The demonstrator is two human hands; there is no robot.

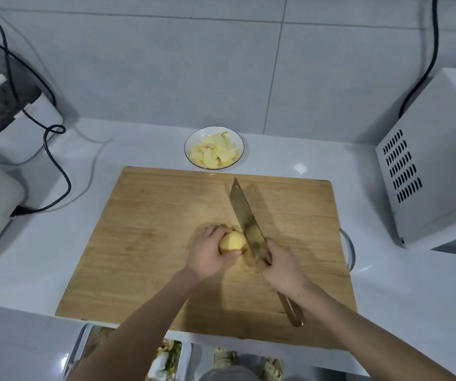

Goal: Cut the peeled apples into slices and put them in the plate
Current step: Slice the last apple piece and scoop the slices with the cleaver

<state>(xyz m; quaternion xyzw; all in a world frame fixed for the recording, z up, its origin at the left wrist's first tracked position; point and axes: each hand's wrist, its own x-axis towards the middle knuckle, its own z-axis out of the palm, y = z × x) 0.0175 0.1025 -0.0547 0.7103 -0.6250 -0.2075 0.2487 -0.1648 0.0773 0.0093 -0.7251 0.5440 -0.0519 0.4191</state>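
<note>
A peeled yellow apple (232, 241) sits near the middle of the wooden cutting board (144, 243). My left hand (211, 254) grips it from the left, thumb under its near side. My right hand (281, 266) grips the handle of a cleaver (242, 207). The blade stands on edge against the apple's right side, tip pointing away from me. A second pale apple shape shows on the blade's right face; whether it is a cut piece or a reflection is unclear. Beyond the board, a white plate (193, 138) holds several apple slices (215, 154).
A white microwave (435, 166) stands at the right. At the left are white appliances (37, 133) with black cables (56, 160) trailing on the counter. A metal bin (171, 358) with scraps sits below the counter's front edge. The board's metal handle (349, 251) sticks out right.
</note>
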